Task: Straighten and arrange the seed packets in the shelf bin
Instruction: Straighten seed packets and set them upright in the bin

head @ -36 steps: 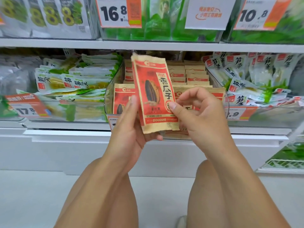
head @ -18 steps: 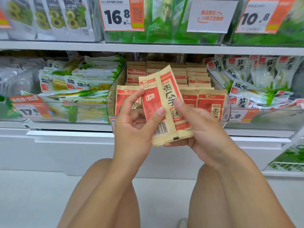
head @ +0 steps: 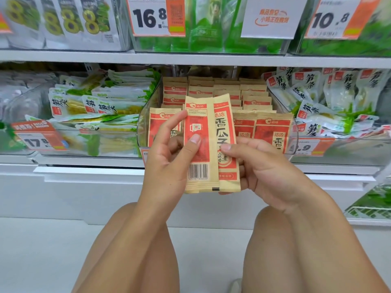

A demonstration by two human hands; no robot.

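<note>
Your left hand (head: 169,157) and right hand (head: 260,168) pinch two upright seed packets (head: 211,142) together, one back-side out, held just near of the clear shelf bin (head: 143,123) of matching packets.

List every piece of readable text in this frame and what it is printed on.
"香瓜子": front of the red-and-tan seed packet held in the right hand.
"洽洽": tan back-facing packet in the left hand.
"16.8": white-and-orange price tag.
"10.8": right price tag.
Barcode digits: too small.
</note>
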